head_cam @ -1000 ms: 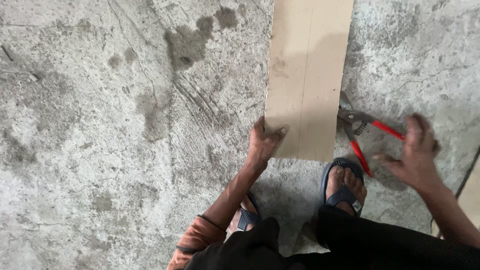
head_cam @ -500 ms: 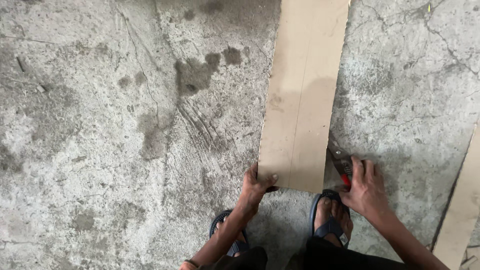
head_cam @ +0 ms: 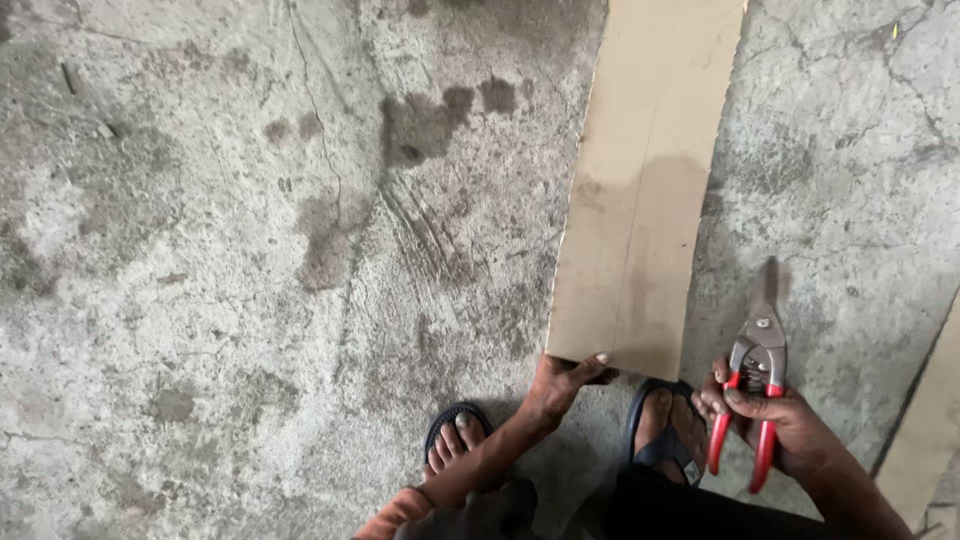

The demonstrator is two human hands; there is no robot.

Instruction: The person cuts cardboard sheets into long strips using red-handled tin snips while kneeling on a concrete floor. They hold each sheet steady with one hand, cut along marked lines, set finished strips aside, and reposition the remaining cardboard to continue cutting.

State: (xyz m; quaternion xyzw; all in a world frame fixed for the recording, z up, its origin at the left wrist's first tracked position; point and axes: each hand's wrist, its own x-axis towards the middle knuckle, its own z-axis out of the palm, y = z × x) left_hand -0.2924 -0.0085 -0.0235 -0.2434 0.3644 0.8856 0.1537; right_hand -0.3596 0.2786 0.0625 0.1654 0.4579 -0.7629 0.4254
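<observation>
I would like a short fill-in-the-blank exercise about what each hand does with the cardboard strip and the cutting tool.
1. The left hand grips the near ____ of the long brown cardboard strip.
2. The right hand holds metal snips with ____ handles.
3. The strip lies flat on a grey ____ floor.
4. The snips' blades point ____ from the person.

Missing words: edge; red; concrete; away

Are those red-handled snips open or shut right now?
Shut. The snips in the right hand show blades meeting in one point, aimed away from the person, beside the brown strip.
</observation>
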